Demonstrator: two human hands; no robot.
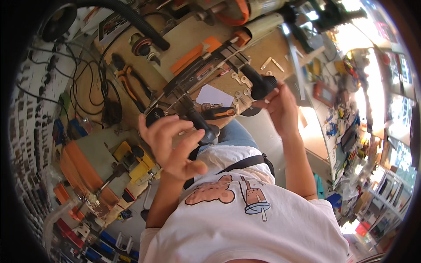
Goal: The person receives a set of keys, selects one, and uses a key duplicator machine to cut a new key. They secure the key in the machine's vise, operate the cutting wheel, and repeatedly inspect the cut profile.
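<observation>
A metal clamping fixture (pixel 197 76) with two black handles stretches across the bench before me. My left hand (pixel 169 140) hovers by the left black handle (pixel 201 125), its fingers bent but spread and the thumb apart; it holds nothing. At the right black knob (pixel 263 85), my right hand (pixel 283 107) has its thumb and fingers around the ribbed end. Several loose keys (pixel 239 94) lie on the bench between the hands. Beside them are a pale paper sheet (pixel 215 95), a bunch of keys (pixel 210 106) and an orange-and-black hand tool (pixel 219 113).
Orange-handled pliers (pixel 131 85) lie left of the fixture, near tangled black cables (pixel 94 83). A black flexible hose (pixel 140 24) arches over the far left. At lower left stands a yellow machine (pixel 133 160). Keys cover the left wall (pixel 30 144); a cluttered shelf (pixel 346 127) runs along the right.
</observation>
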